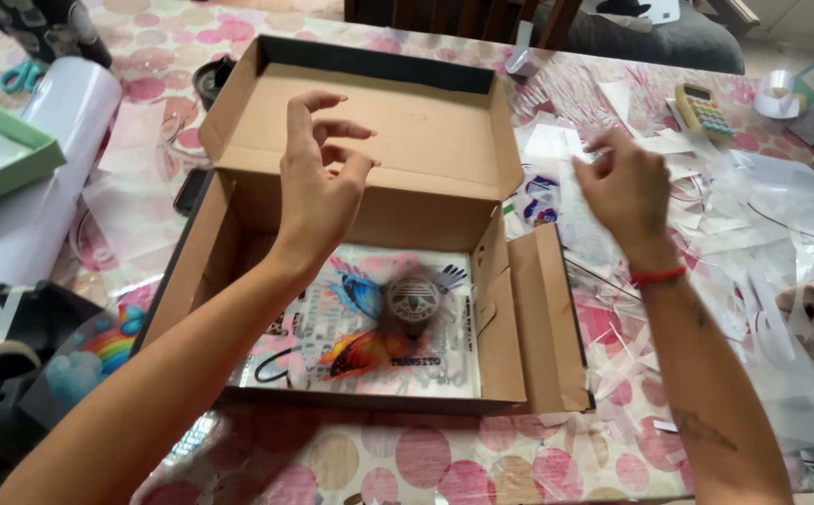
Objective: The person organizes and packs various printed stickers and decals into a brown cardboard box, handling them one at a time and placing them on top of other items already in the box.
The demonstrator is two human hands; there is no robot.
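Printed sheets (369,327) already flat in cardboard box (360,234), bench centre. My left hand (318,182) hovers above, grip apart, empty. Right hand (624,187) at 3 o'clock over paper scraps (753,215), grip unclear. Lid not closed.

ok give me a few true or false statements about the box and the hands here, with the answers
1. The cardboard box is open, its lid folded back. True.
2. The left hand grips a pair of scissors. False: its fingers are spread and hold nothing, raised over the box.
3. A printed sheet with colourful designs lies in the bottom of the box. True.
4. The right hand rests inside the box. False: it is outside, to the box's right, over a pile of clear and white scraps.
5. The right wrist wears a red band. True.
6. The tablecloth is plain blue. False: it shows pink and tan circles.
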